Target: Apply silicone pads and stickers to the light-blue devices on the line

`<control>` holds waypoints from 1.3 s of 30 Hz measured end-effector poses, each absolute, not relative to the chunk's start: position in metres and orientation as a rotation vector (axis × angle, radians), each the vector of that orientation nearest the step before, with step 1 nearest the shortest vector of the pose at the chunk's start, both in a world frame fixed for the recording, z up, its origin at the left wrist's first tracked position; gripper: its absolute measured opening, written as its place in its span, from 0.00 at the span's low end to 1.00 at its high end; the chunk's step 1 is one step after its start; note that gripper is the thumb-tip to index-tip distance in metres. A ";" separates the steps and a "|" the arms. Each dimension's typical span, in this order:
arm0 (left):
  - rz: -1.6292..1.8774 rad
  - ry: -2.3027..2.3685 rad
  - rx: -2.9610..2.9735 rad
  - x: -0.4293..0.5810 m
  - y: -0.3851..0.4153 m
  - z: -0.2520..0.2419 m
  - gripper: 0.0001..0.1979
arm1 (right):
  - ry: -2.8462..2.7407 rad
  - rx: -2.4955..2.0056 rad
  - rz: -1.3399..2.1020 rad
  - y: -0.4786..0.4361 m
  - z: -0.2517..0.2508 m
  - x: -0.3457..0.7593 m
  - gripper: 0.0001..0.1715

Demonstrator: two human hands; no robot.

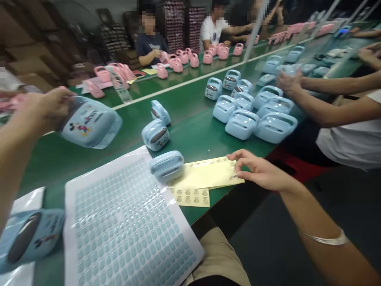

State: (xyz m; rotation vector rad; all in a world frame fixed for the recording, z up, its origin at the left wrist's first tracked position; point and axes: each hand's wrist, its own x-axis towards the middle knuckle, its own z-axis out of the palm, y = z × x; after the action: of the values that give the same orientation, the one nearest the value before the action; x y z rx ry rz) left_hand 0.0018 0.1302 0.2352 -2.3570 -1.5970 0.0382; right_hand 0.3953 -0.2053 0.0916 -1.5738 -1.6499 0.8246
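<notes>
My left hand point(44, 109) is closed round a light blue toy case point(89, 123) with a cartoon mouse print, held above the green table point(193, 131) at the left. My right hand point(257, 169) rests on a yellow sticker sheet point(208, 174) near the table's front edge, thumb and fingers pinched at a small sticker. A blue case point(167, 165) lies on the sheet's left end. A second yellow sheet point(192, 196) lies just below it. A large white sheet of small blue oval stickers point(125, 226) lies in front of me.
Two blue cases point(156, 133) stand mid-table, another point(29, 234) at the bottom left. Several blue cases point(253, 115) cluster at the right by a co-worker's arms point(321, 109). Pink cases point(178, 63) line the far side, where people sit.
</notes>
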 end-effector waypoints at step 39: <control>-0.108 -1.030 -2.930 0.101 -0.016 0.263 0.19 | -1.594 -0.989 -0.022 -0.188 0.204 0.297 0.06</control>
State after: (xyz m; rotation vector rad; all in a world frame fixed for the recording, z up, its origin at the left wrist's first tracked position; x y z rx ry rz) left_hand 0.1013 -0.0162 0.2626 -2.9303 -1.0296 -0.1082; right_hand 0.2967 -0.1880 0.2043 -0.9892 -1.5938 -0.0219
